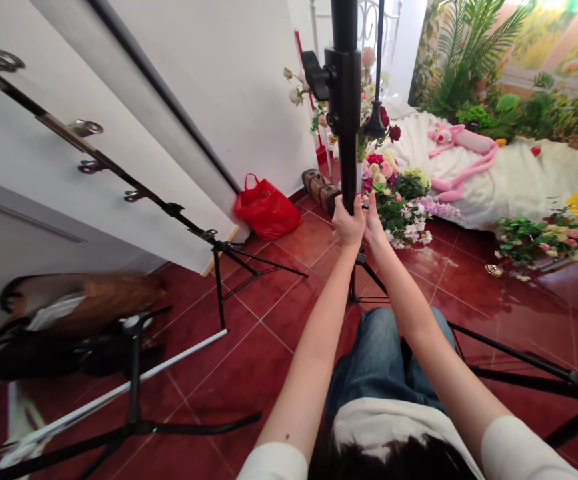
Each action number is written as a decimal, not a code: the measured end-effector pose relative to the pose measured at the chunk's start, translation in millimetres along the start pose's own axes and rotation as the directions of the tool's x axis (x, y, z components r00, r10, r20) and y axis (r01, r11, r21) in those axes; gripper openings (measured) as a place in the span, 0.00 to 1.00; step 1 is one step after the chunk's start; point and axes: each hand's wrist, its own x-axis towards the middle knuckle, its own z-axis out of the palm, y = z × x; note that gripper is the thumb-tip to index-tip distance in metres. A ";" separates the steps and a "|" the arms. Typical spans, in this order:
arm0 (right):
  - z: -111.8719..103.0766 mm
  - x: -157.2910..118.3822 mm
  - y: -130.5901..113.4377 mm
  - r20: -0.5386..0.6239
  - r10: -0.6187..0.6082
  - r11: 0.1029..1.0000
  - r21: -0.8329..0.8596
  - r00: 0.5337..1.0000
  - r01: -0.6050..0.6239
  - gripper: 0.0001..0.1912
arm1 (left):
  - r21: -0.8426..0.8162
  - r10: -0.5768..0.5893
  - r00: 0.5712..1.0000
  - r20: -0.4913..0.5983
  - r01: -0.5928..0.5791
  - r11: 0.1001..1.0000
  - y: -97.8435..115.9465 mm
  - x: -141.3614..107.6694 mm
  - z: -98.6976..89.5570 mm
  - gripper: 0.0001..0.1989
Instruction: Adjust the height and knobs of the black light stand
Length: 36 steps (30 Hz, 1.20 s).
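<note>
A black light stand [345, 100] rises upright in front of me, with a knob on its upper collar. My left hand [349, 221] is closed around its pole below that collar. Right beside it, my right hand [373, 220] presses in from the other side, thumb up, at a small fitting on the pole; its fingers are partly hidden. The stand's lower part and legs show behind my wrists and above my knees. A black cable with a plug-like end [377, 121] hangs just right of the pole.
Left stands another black stand [169, 209] with clips. A red bag [267, 208] sits by the wall. Flowers [393, 193] and a bed [523, 167] with a pink plush toy [461, 143] are ahead right. Black legs [133, 427] and a white pole [119, 390] cross the tiled floor.
</note>
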 end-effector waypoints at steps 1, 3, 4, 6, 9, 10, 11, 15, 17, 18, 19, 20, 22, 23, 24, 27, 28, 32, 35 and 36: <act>1.2 2.5 -1.3 -0.023 -0.009 1.000 -0.012 1.000 0.009 0.28 | -0.002 0.000 1.000 0.000 0.000 1.000 0.0 0.1 -0.2 0.22; 2.2 7.3 -2.5 -0.058 -0.043 0.997 -0.063 0.997 0.039 0.30 | 0.002 0.003 1.000 -0.008 -0.003 1.000 -0.8 0.3 -0.1 0.22; 2.0 9.4 -2.6 -0.068 -0.065 0.993 -0.102 0.996 0.058 0.31 | 0.008 0.008 1.000 -0.016 -0.008 1.000 -1.6 0.5 0.1 0.23; 0.8 13.2 -2.2 -0.081 -0.108 0.974 -0.209 0.991 0.089 0.31 | 0.022 0.022 0.999 -0.037 -0.021 1.000 -3.5 0.8 0.9 0.24; -2.7 17.6 -2.6 -0.100 -0.186 0.923 -0.358 0.977 0.139 0.30 | 0.023 0.036 0.998 -0.049 -0.035 0.999 -6.3 1.1 2.5 0.25; -3.8 18.7 -3.5 -0.107 -0.224 0.904 -0.396 0.969 0.165 0.29 | 0.018 0.035 0.998 -0.047 -0.034 0.999 -7.1 1.1 3.0 0.24; -4.8 19.8 -5.0 -0.114 -0.264 0.881 -0.433 0.958 0.191 0.29 | 0.013 0.032 0.998 -0.045 -0.031 0.999 -7.8 1.1 3.3 0.24; -5.3 20.3 -16.2 -0.106 -0.351 0.761 -0.611 0.930 0.217 0.27 | 0.001 0.030 0.999 -0.042 -0.030 1.000 -9.0 1.2 3.5 0.23; -2.8 17.9 -24.1 -0.109 -0.346 0.698 -0.694 0.932 0.178 0.25 | 0.004 0.035 0.999 -0.041 -0.034 0.999 -8.6 1.3 3.1 0.22; -1.0 16.4 -28.2 -0.116 -0.343 0.668 -0.728 0.932 0.155 0.25 | 0.008 0.034 0.999 -0.041 -0.034 0.999 -8.2 1.3 3.0 0.22; 1.2 15.0 -32.1 -0.127 -0.341 0.638 -0.759 0.932 0.130 0.24 | 0.013 0.033 0.999 -0.040 -0.033 0.999 -7.8 1.3 2.9 0.22; 3.6 13.6 -35.7 -0.141 -0.338 0.611 -0.785 0.931 0.103 0.24 | 0.019 0.031 0.999 -0.040 -0.031 0.999 -7.4 1.3 2.8 0.22; 7.9 11.4 -41.0 -0.174 -0.330 0.565 -0.824 0.928 0.046 0.24 | 0.039 0.030 0.999 -0.036 -0.028 0.999 -6.9 1.3 2.6 0.22; 9.2 10.0 -42.5 -0.187 -0.329 0.551 -0.834 0.926 0.027 0.23 | 0.051 0.029 0.999 -0.033 -0.027 0.998 -6.8 1.4 2.4 0.22; 9.3 7.9 -43.4 -0.191 -0.328 0.544 -0.839 0.925 0.019 0.23 | 0.065 0.028 0.999 -0.028 -0.027 0.998 -6.7 1.4 2.2 0.22; -2.6 -8.1 -44.1 -0.147 -0.293 0.567 -0.823 0.945 0.048 0.22 | 0.108 0.024 1.000 -0.011 -0.023 0.994 -6.4 1.4 1.3 0.21; -11.8 -18.2 -44.7 -0.122 -0.266 0.582 -0.811 0.956 0.058 0.22 | 0.121 0.023 1.000 -0.007 -0.022 0.992 -6.1 1.4 0.9 0.20; -72.4 -84.0 -54.0 -0.064 -0.128 0.662 -0.748 0.990 0.038 0.24 | 0.171 0.019 0.999 -0.034 -0.013 0.985 -1.5 0.4 -0.5 0.15; -131.4 -151.0 -68.9 -0.155 -0.120 0.698 -0.716 0.981 -0.027 0.28 | 0.210 0.008 0.999 -0.036 -0.001 0.978 4.0 -0.5 -1.9 0.13; -151.1 -174.6 -74.9 -0.208 -0.146 0.700 -0.713 0.967 -0.048 0.29 | 0.221 0.005 1.000 -0.024 0.000 0.975 5.4 -0.7 -2.4 0.13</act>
